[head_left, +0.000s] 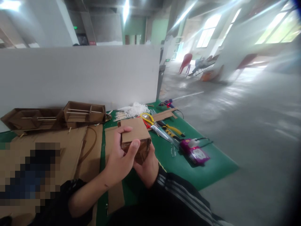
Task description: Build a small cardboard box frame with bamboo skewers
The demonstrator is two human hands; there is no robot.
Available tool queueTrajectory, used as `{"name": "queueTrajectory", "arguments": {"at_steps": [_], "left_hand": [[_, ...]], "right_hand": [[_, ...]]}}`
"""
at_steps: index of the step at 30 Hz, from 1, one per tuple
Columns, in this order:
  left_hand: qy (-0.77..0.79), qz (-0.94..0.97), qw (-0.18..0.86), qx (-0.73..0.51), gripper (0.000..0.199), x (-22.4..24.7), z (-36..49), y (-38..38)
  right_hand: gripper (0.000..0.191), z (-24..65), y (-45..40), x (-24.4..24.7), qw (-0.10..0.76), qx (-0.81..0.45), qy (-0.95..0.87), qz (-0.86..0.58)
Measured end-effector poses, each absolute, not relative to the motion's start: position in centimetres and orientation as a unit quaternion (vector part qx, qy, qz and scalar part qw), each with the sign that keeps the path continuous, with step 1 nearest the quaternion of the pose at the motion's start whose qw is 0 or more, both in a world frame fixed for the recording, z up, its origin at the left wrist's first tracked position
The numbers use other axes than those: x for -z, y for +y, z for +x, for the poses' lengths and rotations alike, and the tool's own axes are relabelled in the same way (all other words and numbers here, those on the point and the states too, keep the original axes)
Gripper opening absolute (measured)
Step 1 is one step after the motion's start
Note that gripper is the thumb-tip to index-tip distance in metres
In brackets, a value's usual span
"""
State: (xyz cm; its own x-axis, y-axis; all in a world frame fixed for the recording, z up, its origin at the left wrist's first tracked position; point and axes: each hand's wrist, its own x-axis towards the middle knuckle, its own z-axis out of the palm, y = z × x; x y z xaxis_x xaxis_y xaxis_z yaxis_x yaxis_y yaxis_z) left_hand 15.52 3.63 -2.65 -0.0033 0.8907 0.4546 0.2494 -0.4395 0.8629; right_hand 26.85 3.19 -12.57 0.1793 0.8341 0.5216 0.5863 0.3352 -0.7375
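Observation:
A small brown cardboard box (135, 129) is held up between both hands over the green table. My left hand (123, 152) is closed on its left side, with fingers on the top face and the thumb on the near edge. From below and the right, my right hand (148, 166) grips the same box; its fingers are partly hidden behind it. Just beyond the box lie scissors with yellow handles (147, 118) and black-and-yellow pliers (172, 133).
Two open cardboard trays with sticks (84, 113) stand at the back left, before a white partition (80, 75). Flat cardboard (68, 147) covers the left side. A purple device (195, 152), white strings (137, 110) and a glue gun (166, 103) lie on the green tabletop (218, 166).

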Motion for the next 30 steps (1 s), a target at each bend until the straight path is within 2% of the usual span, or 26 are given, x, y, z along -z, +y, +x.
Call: {"name": "queueTrajectory", "arguments": {"at_steps": [3, 6, 8, 9, 11, 15, 19, 30], "left_hand": [[0.437, 0.641, 0.301, -0.554, 0.031, 2.6, 15.5, 3.7], [0.439, 0.649, 0.28, -0.554, 0.029, 2.6, 15.5, 3.7], [0.441, 0.652, 0.274, -0.553, 0.029, 2.5, 15.5, 3.7], [0.44, 0.652, 0.274, -0.553, 0.029, 2.5, 15.5, 3.7], [0.439, 0.652, 0.274, -0.554, 0.028, 2.5, 15.6, 3.7], [0.436, 0.65, 0.283, -0.554, 0.027, 2.5, 15.6, 3.7], [0.434, 0.657, 0.273, -0.554, 0.028, 2.5, 15.5, 3.7], [0.431, 0.659, 0.264, -0.558, 0.028, 2.8, 15.7, 3.6]], "right_hand": [[0.075, 27.5, 2.3, 11.8, 0.551, -0.095, -0.624, -0.545], [0.043, 28.9, 0.5, 11.3, 0.584, -0.041, -0.613, -0.531], [0.02, 29.8, -0.7, 11.5, 0.524, -0.068, -0.664, -0.529], [0.017, 30.0, -1.2, 11.7, 0.479, -0.088, -0.693, -0.531], [0.024, 29.9, -1.6, 12.4, 0.397, -0.105, -0.733, -0.542], [0.038, 28.3, -0.6, 13.5, 0.285, -0.063, -0.765, -0.574], [0.038, 26.8, 1.0, 13.3, 0.197, -0.072, -0.76, -0.615], [0.027, 26.7, 1.8, 11.9, 0.145, -0.141, -0.732, -0.651]]}}
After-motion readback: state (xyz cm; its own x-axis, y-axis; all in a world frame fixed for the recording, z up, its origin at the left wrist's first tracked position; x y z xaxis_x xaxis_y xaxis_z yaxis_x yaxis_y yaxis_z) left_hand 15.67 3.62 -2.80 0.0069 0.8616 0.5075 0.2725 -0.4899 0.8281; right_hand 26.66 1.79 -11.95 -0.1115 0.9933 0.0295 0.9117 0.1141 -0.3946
